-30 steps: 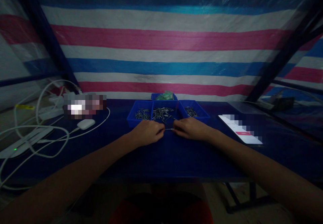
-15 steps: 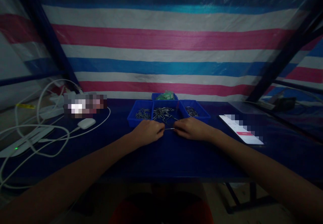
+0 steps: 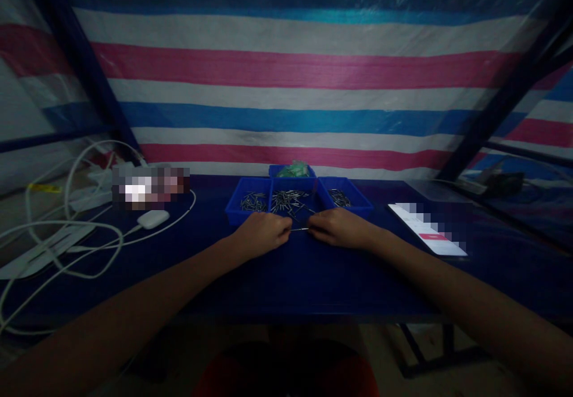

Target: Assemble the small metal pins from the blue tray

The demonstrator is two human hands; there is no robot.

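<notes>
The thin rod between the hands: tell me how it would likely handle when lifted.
The thin rod is probably stiff, since it spans straight from the left hand to the right hand. Its bright glint suggests smooth metal, perhaps slippery. Being so slender, it is likely light.

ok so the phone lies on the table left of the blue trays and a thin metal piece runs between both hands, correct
Wrong side: the head view shows the phone on the table, right of the blue trays. The thin metal piece does run between the left hand and right hand.
</notes>
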